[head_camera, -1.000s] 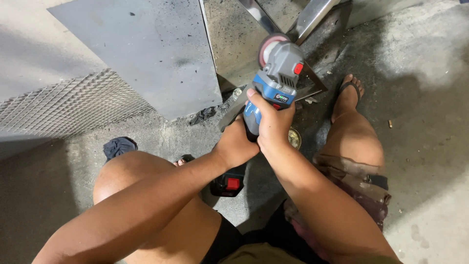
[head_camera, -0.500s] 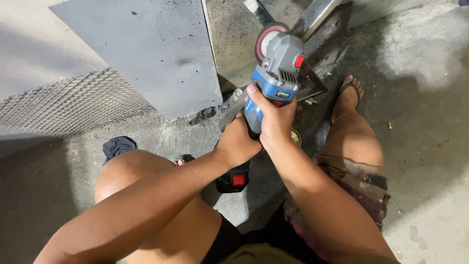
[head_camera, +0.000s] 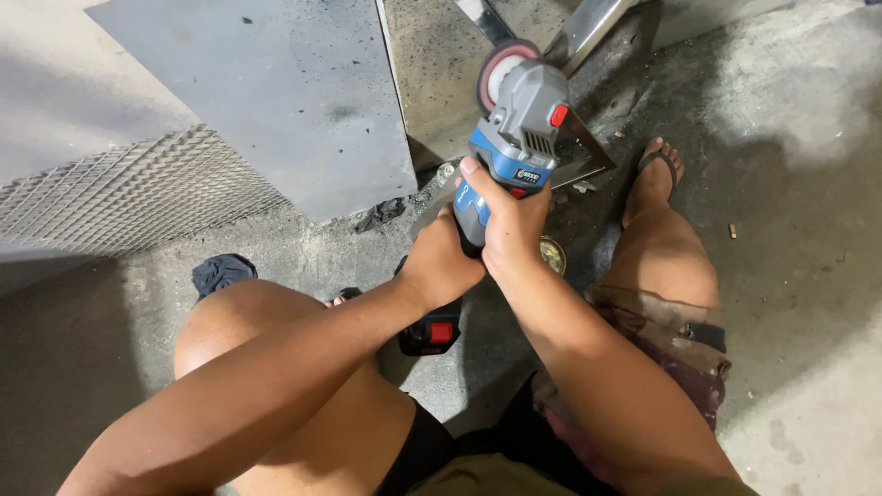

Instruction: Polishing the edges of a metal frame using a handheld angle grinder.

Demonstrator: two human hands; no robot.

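Both hands are closed around one blue and grey angle grinder [head_camera: 510, 152]: the right hand [head_camera: 513, 225] on its body, the left hand [head_camera: 441, 266] just below it. The grinder's disc points at one angled metal piece [head_camera: 583, 138] on the floor. A firm two-hand grip with feet kept away seems wise. Beside the grinder lie two metal sheets [head_camera: 276, 83].

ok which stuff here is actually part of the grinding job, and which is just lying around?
In use:
- angle grinder, blue and grey, disc at the far end
- left hand and right hand, both in a grip on its body
- metal strips under the disc

Lying about:
- grey metal sheet
- expanded mesh panel
- dark rag
- small round brass-coloured piece
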